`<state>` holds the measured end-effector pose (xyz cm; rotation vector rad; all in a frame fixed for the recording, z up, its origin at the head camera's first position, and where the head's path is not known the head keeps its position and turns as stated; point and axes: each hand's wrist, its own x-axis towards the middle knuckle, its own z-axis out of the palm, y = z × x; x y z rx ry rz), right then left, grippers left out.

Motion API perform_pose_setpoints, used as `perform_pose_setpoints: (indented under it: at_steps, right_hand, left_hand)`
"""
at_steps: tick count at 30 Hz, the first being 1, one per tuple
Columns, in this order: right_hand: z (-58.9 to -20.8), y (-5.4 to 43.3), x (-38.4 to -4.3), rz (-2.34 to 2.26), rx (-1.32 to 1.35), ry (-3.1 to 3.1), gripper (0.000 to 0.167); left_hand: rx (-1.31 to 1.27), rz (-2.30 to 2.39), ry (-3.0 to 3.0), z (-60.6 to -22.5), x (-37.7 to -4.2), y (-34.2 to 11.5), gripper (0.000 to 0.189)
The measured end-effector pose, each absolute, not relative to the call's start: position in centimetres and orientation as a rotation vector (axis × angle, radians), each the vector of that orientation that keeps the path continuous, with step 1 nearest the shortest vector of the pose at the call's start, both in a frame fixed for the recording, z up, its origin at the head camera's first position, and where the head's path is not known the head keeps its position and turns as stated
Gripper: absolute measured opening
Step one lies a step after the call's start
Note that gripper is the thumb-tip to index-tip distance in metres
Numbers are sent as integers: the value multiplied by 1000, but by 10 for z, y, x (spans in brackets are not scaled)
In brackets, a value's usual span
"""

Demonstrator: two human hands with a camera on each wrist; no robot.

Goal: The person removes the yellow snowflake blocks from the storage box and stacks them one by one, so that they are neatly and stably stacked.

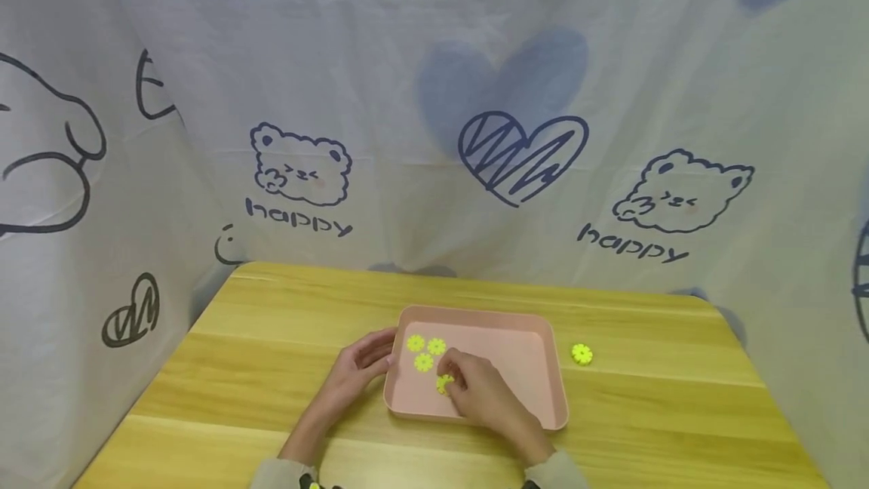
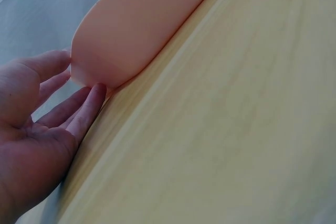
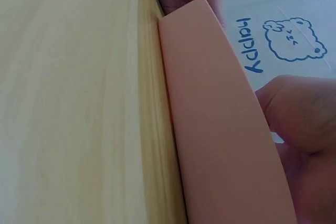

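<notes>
A pink rectangular tray lies on the wooden table. Three yellow flower-shaped pieces sit grouped at its left end. My right hand reaches over the tray's front wall and pinches another yellow flower-shaped piece, partly hidden by the fingers, low over the tray floor. At the tray's left side, my left hand touches the outer wall with relaxed fingers. In the left wrist view its fingertips meet the tray corner. The right wrist view has the tray wall hiding my right fingertips.
One more yellow flower-shaped piece lies on the table, a little right of the tray. The wooden table has rounded far corners. A white curtain printed with hearts and bear faces hangs behind it and at both sides.
</notes>
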<state>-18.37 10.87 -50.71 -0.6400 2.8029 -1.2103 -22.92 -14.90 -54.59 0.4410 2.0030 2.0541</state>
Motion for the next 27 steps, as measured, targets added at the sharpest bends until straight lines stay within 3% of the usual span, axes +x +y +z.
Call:
perform_pose_setpoints:
  at_steps: [6, 19, 27]
  right_hand:
    - [-502, 118, -180, -1516, -532, 2605, 20]
    - [-477, 160, -169, -1781, -247, 2598, 30]
    - [-471, 199, -166, -1930, -328, 2625, 28]
  left_hand:
    - [441, 2060, 2006, -543, -229, -151, 51]
    - [474, 2055, 2005, -544, -230, -148, 51]
    - [476, 2053, 2016, -545, -229, -148, 51]
